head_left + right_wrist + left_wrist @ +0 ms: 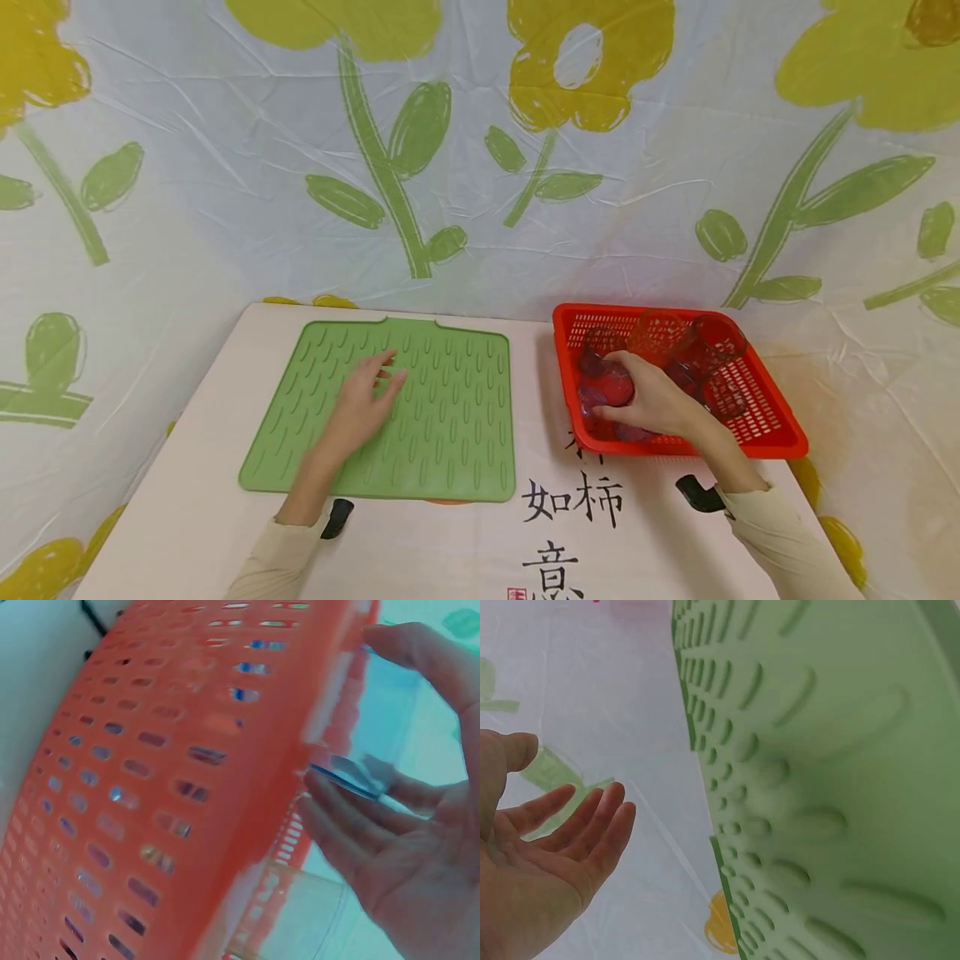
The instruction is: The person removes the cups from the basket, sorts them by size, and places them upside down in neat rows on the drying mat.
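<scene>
We judge picking to be in hand: our right grip (pixel 652 400) looks closed, blur allowing, round a clear glass tumbler (pixel 612 388) in the red perforated plastic basket (pixel 786 435) at right, our left grip (pixel 363 406) hangs apart over the rectangular green ridged mat (pixel 450 417), and a straight lift seems called for.

green mat (pixel 431 408), red basket (pixel 693 448), white backdrop (pixel 480 204) with yellow flowers (pixel 645 50), green leaves (pixel 420 129)

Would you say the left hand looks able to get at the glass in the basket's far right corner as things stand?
Probably not without moving: the left hand is over the mat, away from the glass, and the right hand, over the basket's left part, seems partly in the way.
</scene>
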`<state>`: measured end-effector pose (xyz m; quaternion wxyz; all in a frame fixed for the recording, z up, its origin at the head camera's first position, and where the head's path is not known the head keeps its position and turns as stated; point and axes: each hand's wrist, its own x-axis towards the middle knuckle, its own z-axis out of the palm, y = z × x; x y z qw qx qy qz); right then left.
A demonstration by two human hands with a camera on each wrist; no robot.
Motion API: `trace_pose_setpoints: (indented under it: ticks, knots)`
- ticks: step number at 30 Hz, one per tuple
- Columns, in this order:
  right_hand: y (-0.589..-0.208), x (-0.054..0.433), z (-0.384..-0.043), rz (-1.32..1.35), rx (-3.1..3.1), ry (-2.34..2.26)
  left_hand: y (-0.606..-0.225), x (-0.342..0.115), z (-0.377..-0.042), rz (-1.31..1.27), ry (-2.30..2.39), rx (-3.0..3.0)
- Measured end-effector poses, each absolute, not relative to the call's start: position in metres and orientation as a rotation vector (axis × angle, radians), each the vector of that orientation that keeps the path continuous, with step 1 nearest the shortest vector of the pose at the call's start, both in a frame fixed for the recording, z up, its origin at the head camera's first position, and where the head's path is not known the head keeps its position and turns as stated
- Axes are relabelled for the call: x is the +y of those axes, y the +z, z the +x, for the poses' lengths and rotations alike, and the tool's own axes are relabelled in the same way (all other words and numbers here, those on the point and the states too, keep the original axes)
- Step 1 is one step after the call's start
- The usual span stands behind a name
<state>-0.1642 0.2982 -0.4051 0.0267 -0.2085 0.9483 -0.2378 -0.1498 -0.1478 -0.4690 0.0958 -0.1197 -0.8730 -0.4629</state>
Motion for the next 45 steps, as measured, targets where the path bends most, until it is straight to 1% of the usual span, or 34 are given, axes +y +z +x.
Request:
trace_pose_setpoints:
  ticks: [7, 19, 28, 37, 45]
  knots:
    - [-0.398, 0.295, -0.161, -0.652, 2.964, -0.955, -0.466, -0.133, -0.151, -0.393, -1.431, -2.553]
    - [-0.369, 0.270, -0.152, -0.718, 2.995, -1.123, -0.453, -0.101, -0.152, -0.495, -1.549, -2.447]
    - [-0.373, 0.239, -0.155, -0.800, 2.932, -1.266, -0.450, -0.079, -0.153, -0.568, -1.630, -2.366]
    - [-0.381, 0.210, -0.154, -0.780, 2.838, -1.361, -0.449, -0.061, -0.147, -0.555, -1.767, -2.377]
    - [-0.393, 0.190, -0.158, -0.816, 2.721, -1.478, -0.456, -0.053, -0.145, -0.664, -1.882, -2.369]
